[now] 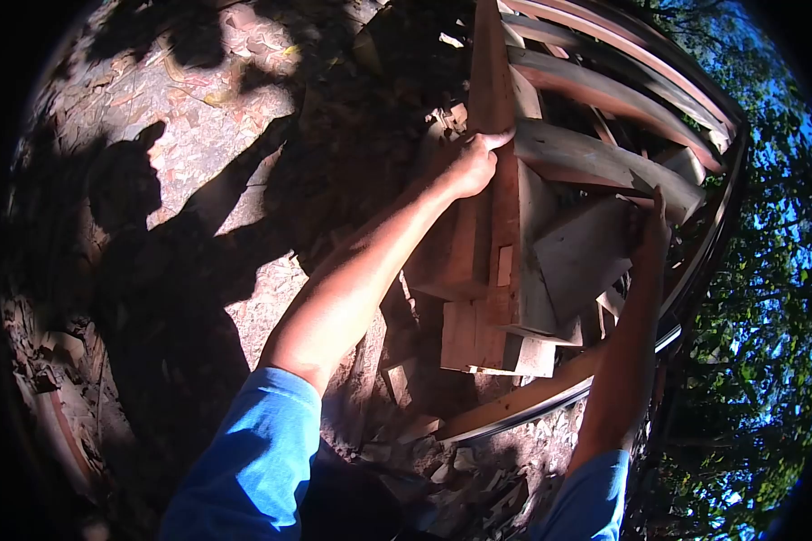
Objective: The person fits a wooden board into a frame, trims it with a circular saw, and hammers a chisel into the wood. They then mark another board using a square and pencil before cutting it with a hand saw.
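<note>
My left hand (474, 167) is closed at the side of a long wooden beam (492, 81), its thumb lying across the wood and its other fingers curled in. In shadow on the right, my right hand (651, 227) grips the end of a wide wooden board (586, 257); some of its fingers are hard to make out. That board sits tilted among the timbers, beside an upright beam (505, 225). Just above it runs a thick wooden crosspiece (604, 162), close to my right fingertips.
More crosspieces (613, 95) form a slatted frame at the upper right. Beneath stands a short wooden block (474, 338), with a long dark-edged rail (550, 394) passing below. Dry leaves (212, 135) and wood scraps cover the ground. Trees (758, 316) stand at the right.
</note>
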A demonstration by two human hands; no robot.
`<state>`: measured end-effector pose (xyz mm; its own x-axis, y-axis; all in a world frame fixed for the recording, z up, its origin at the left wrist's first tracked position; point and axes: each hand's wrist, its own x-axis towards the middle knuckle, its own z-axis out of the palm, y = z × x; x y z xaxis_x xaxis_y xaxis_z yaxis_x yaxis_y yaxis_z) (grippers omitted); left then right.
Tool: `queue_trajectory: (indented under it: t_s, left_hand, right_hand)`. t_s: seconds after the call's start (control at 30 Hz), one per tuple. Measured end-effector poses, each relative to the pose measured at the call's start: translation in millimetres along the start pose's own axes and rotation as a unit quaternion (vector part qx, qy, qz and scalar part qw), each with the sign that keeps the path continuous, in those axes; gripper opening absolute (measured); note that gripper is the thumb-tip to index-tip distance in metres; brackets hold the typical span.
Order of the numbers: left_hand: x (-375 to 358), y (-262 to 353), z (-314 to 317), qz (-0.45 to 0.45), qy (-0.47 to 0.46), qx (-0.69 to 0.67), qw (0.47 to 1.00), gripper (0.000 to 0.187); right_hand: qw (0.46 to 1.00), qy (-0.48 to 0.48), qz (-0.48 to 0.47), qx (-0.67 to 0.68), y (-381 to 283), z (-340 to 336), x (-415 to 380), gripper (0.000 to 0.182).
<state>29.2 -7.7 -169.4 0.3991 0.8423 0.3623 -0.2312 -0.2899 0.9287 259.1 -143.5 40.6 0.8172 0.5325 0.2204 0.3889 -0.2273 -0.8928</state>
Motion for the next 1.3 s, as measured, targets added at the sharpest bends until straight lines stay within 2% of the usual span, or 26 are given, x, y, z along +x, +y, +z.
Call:
queue_trajectory:
  t_s: [0.1,0.17,0.27,0.37,0.5,0.53,0.63,0.7,0.73,0.8,0.83,0.9,0.93,0.97,1.0,1.07,1.13,1.17,1.23,1.3]
  left_hand:
    - [5.7,-2.6,2.3,0.031,0.017,0.078,0.996,0.059]
    - [-3.5,19.3,-6.2,0.042,0.023,0.122,0.991,0.059]
    - [-4.8,7.8,2.8,0.076,0.036,0.046,0.995,0.057]
    - [-2.1,8.6,2.0,0.148,0.065,0.125,0.979,0.056]
    - [9.2,12.7,-9.4,0.14,0.01,0.162,0.977,0.045]
    - [10.9,15.0,-11.3,0.153,0.027,0.17,0.973,0.04]
    - [6.2,45.7,-24.9,0.086,-0.015,0.276,0.957,0.037]
    - [9.6,42.1,-23.8,0.155,-0.004,0.325,0.933,0.029]
    - [12.4,44.1,-24.8,0.149,-0.019,0.354,0.923,0.027]
    - [15.9,50.5,-27.5,0.163,-0.049,0.401,0.9,0.023]
    - [15.4,54.5,-30.3,0.188,-0.054,0.405,0.893,0.024]
    - [18.0,58.8,-26.9,0.13,-0.03,0.357,0.925,0.029]
    - [19.0,63.4,-28.9,0.096,-0.06,0.325,0.939,0.04]
    - [18.2,67.9,-26.1,0.089,-0.056,0.327,0.939,0.043]
    - [16.3,71.8,-23.5,0.081,-0.05,0.328,0.94,0.047]
    - [14.4,73.2,-19.5,0.079,-0.034,0.332,0.94,0.053]
    - [15.9,67.4,-15.9,0.093,-0.01,0.334,0.938,0.058]
    - [16.8,64.6,-15.5,0.105,-0.007,0.335,0.936,0.057]
    - [17.0,60.4,-13.1,0.127,0.001,0.335,0.934,0.057]
    - [17.3,54.5,-7.9,0.174,0.042,0.364,0.914,0.043]
  right_hand:
    - [0.999,-0.022,-0.003,0.031,-0.5,2.2,6.9,0.049]
    - [0.998,-0.028,-0.006,0.05,2.7,1.7,14.8,0.049]
    - [0.998,-0.035,-0.004,0.056,8.0,-1.3,18.7,0.047]
    - [0.997,-0.041,0.001,0.063,3.5,-0.6,18.9,0.047]
    - [0.998,-0.037,0.014,0.045,0.1,0.3,11.8,0.046]
    - [0.998,-0.039,0.006,0.056,0.2,1.3,9.7,0.046]
    - [0.996,-0.048,-0.011,0.077,1.9,2.3,8.5,0.046]
    - [0.996,-0.06,-0.015,0.07,6.1,-1.9,14.3,0.047]
    - [0.99,-0.065,-0.052,0.116,9.0,1.3,10.7,0.05]
    - [0.996,-0.04,-0.024,0.078,1.8,4.0,6.6,0.048]
    - [0.998,-0.03,-0.008,0.058,-0.9,4.2,5.4,0.048]
    - [0.999,-0.031,-0.017,0.028,-2.8,1.1,3.8,0.05]
    - [1.0,-0.02,-0.018,0.007,-5.5,0.9,0.7,0.05]
    - [1.0,-0.011,-0.019,-0.014,-7.2,-0.5,-0.1,0.05]
    - [0.997,-0.015,-0.059,-0.043,-4.7,-3.3,4.1,0.057]
    - [0.969,0.001,-0.072,-0.237,2.6,-14.7,38.9,0.056]
    - [0.855,0.029,-0.205,-0.476,3.5,-23.4,50.7,0.051]
    - [0.73,0.048,-0.327,-0.598,4.3,-26.4,52.7,0.048]
    - [0.816,0.178,-0.263,-0.483,-30.2,-4.3,-10.8,0.036]
    - [0.782,0.144,-0.424,-0.433,-46.6,3.7,-21.4,0.031]
